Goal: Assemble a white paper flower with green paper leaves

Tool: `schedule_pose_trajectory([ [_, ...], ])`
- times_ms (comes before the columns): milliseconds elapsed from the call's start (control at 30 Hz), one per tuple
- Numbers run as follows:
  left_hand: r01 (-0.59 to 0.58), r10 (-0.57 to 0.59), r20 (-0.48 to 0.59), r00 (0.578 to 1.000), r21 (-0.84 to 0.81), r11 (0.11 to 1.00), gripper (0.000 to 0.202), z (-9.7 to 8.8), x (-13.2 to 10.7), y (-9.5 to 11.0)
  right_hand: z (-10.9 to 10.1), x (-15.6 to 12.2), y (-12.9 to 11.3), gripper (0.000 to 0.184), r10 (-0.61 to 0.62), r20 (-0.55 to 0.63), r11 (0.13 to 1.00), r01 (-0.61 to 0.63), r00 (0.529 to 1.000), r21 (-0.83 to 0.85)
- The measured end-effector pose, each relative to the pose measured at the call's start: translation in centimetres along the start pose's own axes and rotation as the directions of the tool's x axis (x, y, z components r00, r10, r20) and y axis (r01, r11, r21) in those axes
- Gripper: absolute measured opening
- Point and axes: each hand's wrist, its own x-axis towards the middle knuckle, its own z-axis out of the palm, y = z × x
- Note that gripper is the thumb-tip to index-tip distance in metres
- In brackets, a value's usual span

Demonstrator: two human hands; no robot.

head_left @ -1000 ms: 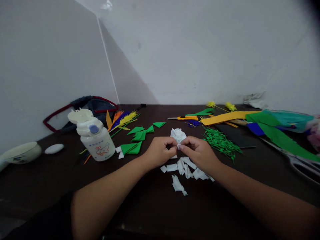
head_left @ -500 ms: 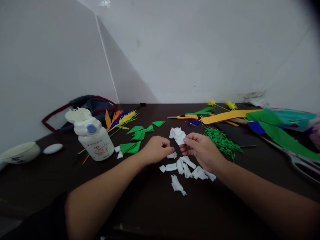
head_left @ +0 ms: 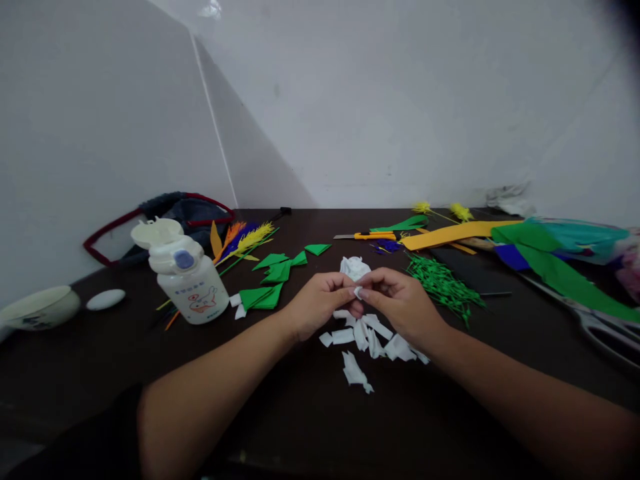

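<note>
My left hand and my right hand meet at the middle of the dark table. Their fingertips pinch together on a crumpled white paper piece that sticks up just behind them. Several small white paper scraps lie on the table right under and in front of the hands.
A white glue bottle with its cap flipped open stands at the left, green folded paper pieces beside it. A yellow utility knife, green shredded strips, coloured paper sheets and scissors lie to the right. A bowl sits far left.
Half a second ago the hands were apart, the right one holding the white piece alone. They have come back together and both pinch it now.
</note>
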Motion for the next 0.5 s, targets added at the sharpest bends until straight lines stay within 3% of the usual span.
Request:
schedule_pose_trajectory([
  [100,0.008,-0.007,0.011,1.0,-0.126,0.992,0.015,0.04,0.08,-0.27,-0.31,-0.04,-0.18,0.009,-0.165,-0.017,0.968,0.158,0.986,-0.196],
  [233,0.004,-0.008,-0.017,1.0,-0.195,0.981,0.013,0.32,0.18,-0.24,-0.46,-0.16,-0.42,0.015,-0.313,-0.002,0.9,0.296,0.95,-0.321],
  [400,0.012,-0.029,-0.073,0.997,-0.227,0.974,0.011,0.86,0.06,0.13,-0.29,-0.39,-0.5,0.023,-0.389,0.053,0.846,0.379,0.92,-0.374],
  [500,0.057,-0.062,-0.016,0.998,-0.221,0.974,0.011,0.82,0.01,0.11,-0.16,-0.51,-0.57,0.024,-0.376,0.059,0.854,0.371,0.925,-0.365],
])
